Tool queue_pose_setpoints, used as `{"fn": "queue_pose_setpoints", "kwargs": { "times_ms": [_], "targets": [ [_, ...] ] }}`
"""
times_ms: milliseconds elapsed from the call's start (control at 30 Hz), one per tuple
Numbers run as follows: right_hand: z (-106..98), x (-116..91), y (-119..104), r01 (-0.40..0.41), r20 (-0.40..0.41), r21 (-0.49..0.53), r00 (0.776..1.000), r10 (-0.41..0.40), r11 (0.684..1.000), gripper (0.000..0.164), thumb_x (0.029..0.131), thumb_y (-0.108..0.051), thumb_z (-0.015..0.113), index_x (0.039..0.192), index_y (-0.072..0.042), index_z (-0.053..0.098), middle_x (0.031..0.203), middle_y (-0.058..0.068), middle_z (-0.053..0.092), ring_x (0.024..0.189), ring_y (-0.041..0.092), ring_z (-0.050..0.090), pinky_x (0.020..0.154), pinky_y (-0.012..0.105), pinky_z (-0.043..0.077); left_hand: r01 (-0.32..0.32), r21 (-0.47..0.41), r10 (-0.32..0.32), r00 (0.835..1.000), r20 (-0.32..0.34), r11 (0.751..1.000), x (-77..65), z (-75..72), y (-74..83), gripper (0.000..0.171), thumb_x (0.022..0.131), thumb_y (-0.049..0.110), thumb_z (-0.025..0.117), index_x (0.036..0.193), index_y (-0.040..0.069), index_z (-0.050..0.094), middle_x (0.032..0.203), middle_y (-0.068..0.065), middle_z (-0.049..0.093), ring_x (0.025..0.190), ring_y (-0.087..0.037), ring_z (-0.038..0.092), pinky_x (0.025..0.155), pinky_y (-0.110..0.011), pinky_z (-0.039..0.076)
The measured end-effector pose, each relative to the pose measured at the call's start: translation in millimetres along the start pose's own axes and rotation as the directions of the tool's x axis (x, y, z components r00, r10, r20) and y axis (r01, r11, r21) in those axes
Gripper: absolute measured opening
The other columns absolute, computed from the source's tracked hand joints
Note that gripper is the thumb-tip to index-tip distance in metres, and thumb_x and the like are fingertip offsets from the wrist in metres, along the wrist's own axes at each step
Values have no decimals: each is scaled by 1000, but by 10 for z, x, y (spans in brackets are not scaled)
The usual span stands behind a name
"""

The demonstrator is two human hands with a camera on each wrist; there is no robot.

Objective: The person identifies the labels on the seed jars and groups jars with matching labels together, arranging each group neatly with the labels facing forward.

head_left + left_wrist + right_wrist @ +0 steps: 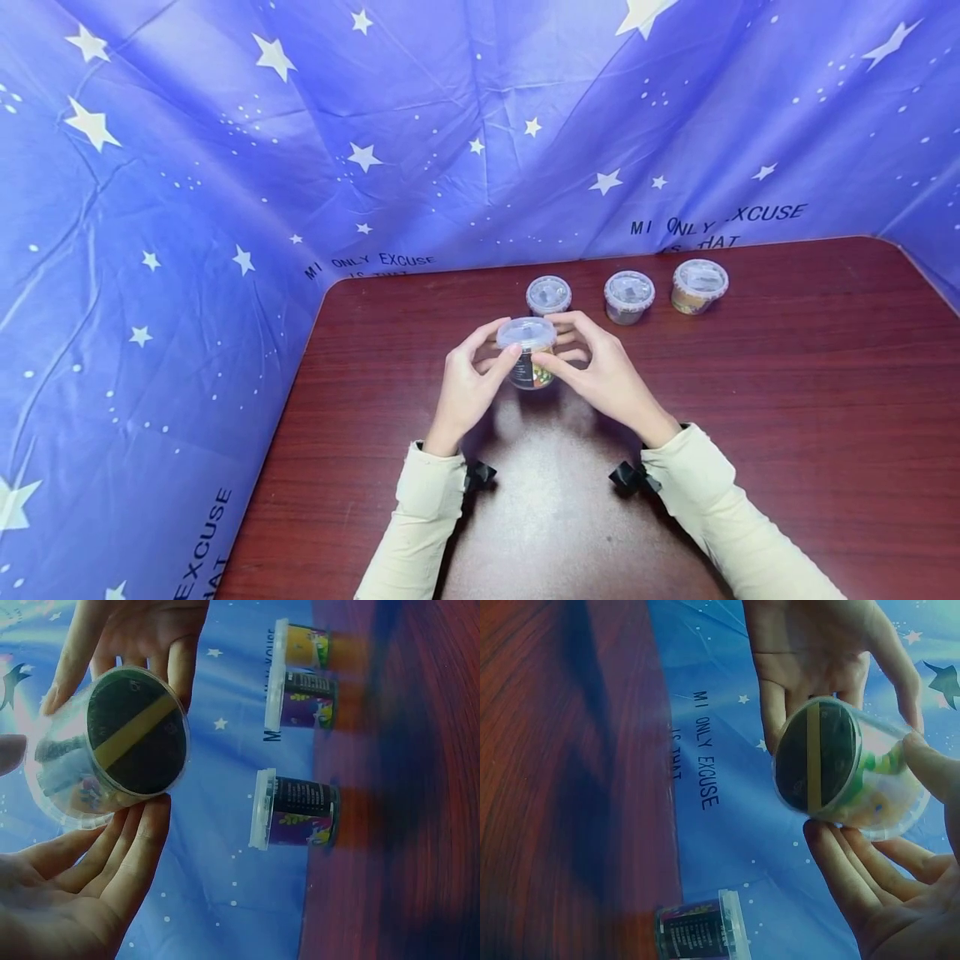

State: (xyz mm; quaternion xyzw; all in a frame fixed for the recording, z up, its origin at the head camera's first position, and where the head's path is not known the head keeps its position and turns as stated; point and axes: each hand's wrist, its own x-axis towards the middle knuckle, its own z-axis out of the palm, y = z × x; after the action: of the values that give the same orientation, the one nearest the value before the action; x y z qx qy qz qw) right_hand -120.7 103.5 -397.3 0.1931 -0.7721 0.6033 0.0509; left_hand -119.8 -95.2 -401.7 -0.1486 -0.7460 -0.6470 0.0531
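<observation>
Both hands hold a small clear plastic tub (531, 367) with a translucent lid, raised above the table. My left hand (472, 379) grips its left side, thumb in front and fingers behind. From the right, my right hand (603, 371) grips it the same way. Black print and a colourful label cover the tub's front. In the left wrist view, the tub's dark base (139, 731) shows a yellow strip across it. The right wrist view shows that strip (814, 757) too. What the tub contains I cannot tell.
Three more lidded tubs stand along the table's back: one tub (549, 293) just behind the held one, a middle tub (629, 297) and a right tub (699, 287). The dark red wooden table (360, 400) meets a blue star-printed cloth (420, 125) behind and at left.
</observation>
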Motion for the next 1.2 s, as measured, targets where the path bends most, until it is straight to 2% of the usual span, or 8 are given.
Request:
{"fn": "queue_pose_setpoints", "kwargs": {
  "times_ms": [167,433,567,800,900,1067,1200],
  "targets": [
    [-28,6,-3,-8,25,16,1000,8,1000,41,92,-10,71,130,-4,57,113,15,67,100,23,67,82,24,58,9,-52,-7,1000,29,999,2,-28,-3,39,96,10,62,134,0,58,114,-21,67,97,-18,68,82,-26,58],
    [-62,2,4,-49,97,28,994,46,998,43,94,-13,69,134,-7,55,116,12,65,103,23,65,86,32,58,22,-168,-4,994,108,986,-4,-21,-2,41,100,10,54,137,-8,52,129,-25,61,115,-15,61,100,-28,51],
    [-67,0,3,-76,125,44,990,70,996,46,94,-15,69,137,-8,53,120,12,64,106,23,65,88,33,58,43,-216,-12,990,140,976,-9,-10,-7,45,100,15,52,138,-9,49,132,-26,58,117,-16,60,100,-30,51],
    [-62,-12,-1,-76,122,44,990,71,996,47,95,-17,69,138,-9,52,121,11,65,107,23,65,89,34,57,62,-226,-26,987,159,972,-6,-11,-21,49,100,22,51,140,-7,49,130,-24,59,115,-16,60,99,-32,52],
    [-58,-20,5,-67,101,43,993,63,997,47,94,-18,69,137,-11,53,119,10,65,105,22,66,88,33,58,55,-197,-27,990,140,979,-6,-8,-17,46,100,21,52,139,-4,50,128,-23,60,111,-15,61,96,-30,53],
    [-48,-23,11,-48,46,50,998,45,998,46,92,-14,71,135,-9,55,116,13,67,101,23,67,84,28,59,28,-127,-24,999,35,992,-8,26,-10,36,100,12,55,132,-4,55,118,-24,62,100,-12,64,88,-27,56],
    [-40,-24,15,-54,13,35,998,53,998,46,92,-16,72,134,-9,55,114,13,67,100,23,68,83,27,59,46,-130,-50,998,-28,990,-10,55,20,30,98,8,58,125,-5,58,112,-24,64,94,-11,65,86,-36,59]
  ]
}}
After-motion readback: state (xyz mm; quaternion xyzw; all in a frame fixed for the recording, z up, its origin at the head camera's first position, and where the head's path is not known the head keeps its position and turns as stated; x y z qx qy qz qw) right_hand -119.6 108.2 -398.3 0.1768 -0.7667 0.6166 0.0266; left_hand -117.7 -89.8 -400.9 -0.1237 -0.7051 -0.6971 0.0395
